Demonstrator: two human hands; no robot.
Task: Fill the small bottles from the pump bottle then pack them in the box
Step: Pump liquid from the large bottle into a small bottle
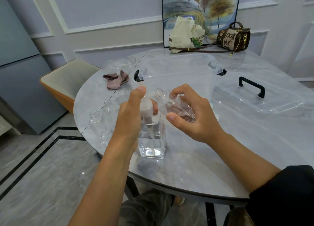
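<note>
A clear square pump bottle (152, 140), roughly half full of clear liquid, stands on the grey marble table (220, 149). My left hand (131, 113) wraps around its neck with the thumb on top of the pump head. My right hand (190, 113) grips a small clear bottle (171, 105), tilted so that its threaded open mouth points at the pump spout. Three more small bottles (100, 122), uncapped, stand to the left near the table edge. Behind my hands sits the clear plastic box (178, 69) with black latches.
The box's clear lid (260, 96) with a black handle lies to the right. A crumpled mauve cloth (117, 78) and a clear plastic dish (121, 63) lie at the back left. A cream tote bag (185, 33) and a brown handbag (233, 37) stand by a painting. A chair (68, 79) stands on the left.
</note>
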